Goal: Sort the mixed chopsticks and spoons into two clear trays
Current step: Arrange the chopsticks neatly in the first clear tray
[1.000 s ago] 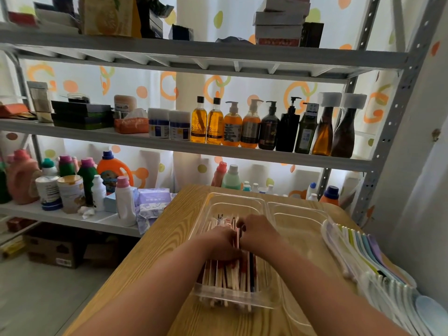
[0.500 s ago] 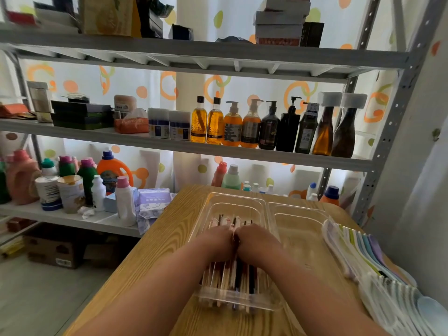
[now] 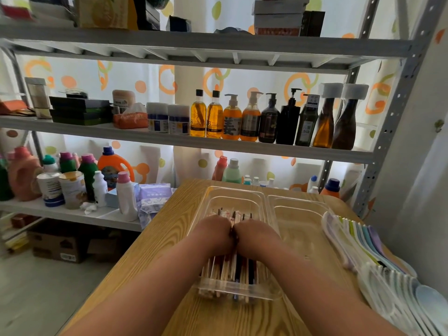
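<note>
Two clear trays stand side by side on the wooden table. The left tray [image 3: 232, 194] holds a bundle of chopsticks [image 3: 232, 267] in wood, black and red tones. My left hand [image 3: 214, 235] and my right hand [image 3: 257, 236] press down on the bundle side by side, knuckles touching, fingers curled over the sticks. The fingertips are hidden. The right tray [image 3: 298, 202] has nothing visible in it. A fanned row of pastel spoons [image 3: 358, 241] lies on the table to the right of the trays, with more pale spoons [image 3: 407, 294] nearer me.
The wooden table [image 3: 169, 226] ends at its left edge above the floor. A metal shelf rack [image 3: 194, 144] behind it carries bottles, jars and boxes. A white wall [image 3: 417, 190] rises close on the right. Cardboard boxes [image 3: 58, 246] sit on the floor at left.
Both hands have slid toward me along the chopsticks and closed together until they touch. More of the chopsticks' far ends now shows beyond the knuckles.
</note>
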The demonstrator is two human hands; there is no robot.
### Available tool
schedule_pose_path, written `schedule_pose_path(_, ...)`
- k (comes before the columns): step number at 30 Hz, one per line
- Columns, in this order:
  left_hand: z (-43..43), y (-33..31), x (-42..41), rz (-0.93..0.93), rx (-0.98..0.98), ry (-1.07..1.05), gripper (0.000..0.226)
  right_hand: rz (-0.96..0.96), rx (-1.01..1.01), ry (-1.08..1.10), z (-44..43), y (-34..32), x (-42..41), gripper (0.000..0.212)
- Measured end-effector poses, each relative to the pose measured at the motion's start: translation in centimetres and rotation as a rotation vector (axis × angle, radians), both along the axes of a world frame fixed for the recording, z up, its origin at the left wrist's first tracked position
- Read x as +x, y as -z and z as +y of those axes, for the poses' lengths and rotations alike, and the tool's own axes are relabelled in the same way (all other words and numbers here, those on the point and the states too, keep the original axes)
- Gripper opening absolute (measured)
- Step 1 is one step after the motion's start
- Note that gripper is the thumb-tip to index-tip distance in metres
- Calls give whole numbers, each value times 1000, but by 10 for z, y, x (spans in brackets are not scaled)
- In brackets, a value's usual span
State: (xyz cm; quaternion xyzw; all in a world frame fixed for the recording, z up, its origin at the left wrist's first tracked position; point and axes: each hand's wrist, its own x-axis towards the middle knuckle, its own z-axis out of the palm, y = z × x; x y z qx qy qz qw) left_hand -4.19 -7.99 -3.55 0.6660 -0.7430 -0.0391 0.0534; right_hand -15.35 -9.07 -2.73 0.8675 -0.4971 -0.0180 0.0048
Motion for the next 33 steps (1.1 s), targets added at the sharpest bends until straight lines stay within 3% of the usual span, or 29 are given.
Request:
schedule_pose_path(6,1,3,1,61,38,33,25,-192,-36,76,-5,2,-2,24)
schedule_pose_path(20,8,0,3,105,78,65,14,-165,50,53,-5,0,-1,25)
schedule_pose_path(27,-3,-14,3,140,168,8,27,-33,9,24,0,5,-3,27)
schedule_pose_path(30,-9,-11,-2,57,63,-3,35,-35,-9,25,1,5,-3,28)
schedule_pose_path(33,-7,1,-8,-89,117,-24,38,59,-94,43,4,7,0,31)
